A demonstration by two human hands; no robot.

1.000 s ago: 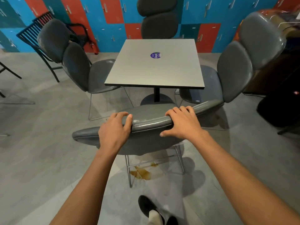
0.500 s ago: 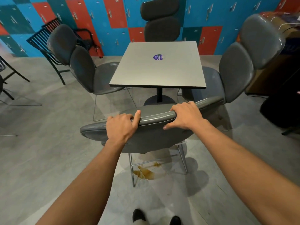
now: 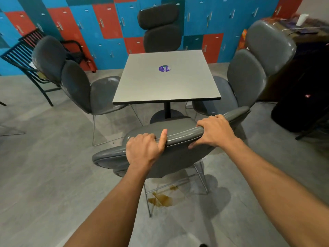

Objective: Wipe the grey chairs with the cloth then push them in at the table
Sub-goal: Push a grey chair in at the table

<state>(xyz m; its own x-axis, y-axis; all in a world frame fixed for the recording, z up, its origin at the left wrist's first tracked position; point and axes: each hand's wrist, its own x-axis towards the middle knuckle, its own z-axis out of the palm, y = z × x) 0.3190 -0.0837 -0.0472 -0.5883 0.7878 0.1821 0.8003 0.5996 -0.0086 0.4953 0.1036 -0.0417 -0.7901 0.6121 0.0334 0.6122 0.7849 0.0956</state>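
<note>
Hands both hold the top edge of the near grey chair (image 3: 178, 157). Left hand (image 3: 142, 150) curls over the back's rim, thumb sticking up along the edge. Right hand (image 3: 215, 131) grips the same rim a bit further along, fingers wrapped over the top & thumb under. So both grips are closed tight on the chair back.

Past the hands, right in front, is the table (image 3: 165, 79), grey & square, w/ a round purple sticker (image 3: 164, 68) on top. The held chair's seat sits near the table's black post (image 3: 167, 110) and round foot; can't tell if the seat is under the top yet.

Off to the left hand's side stands another grey chair (image 3: 78, 82), seat edge tucked just beside the table. Off to the right hand's side is a third grey chair (image 3: 249, 68), seat partly under the table. Across the table from the hands is a darker chair (image 3: 160, 27), pushed close.

Below the grip, on the floor (image 3: 44, 175) between the held chair's thin metal legs (image 3: 201, 177), is a brown spill (image 3: 161, 199).

Further out on the left hand's side leans a black slatted chair (image 3: 23, 56). Behind all is a wall of blue & red lockers (image 3: 106, 24). Out past the right hand is a dark counter (image 3: 306, 68) w/ stuff on it, too blurry to name. No cloth can be seen.
</note>
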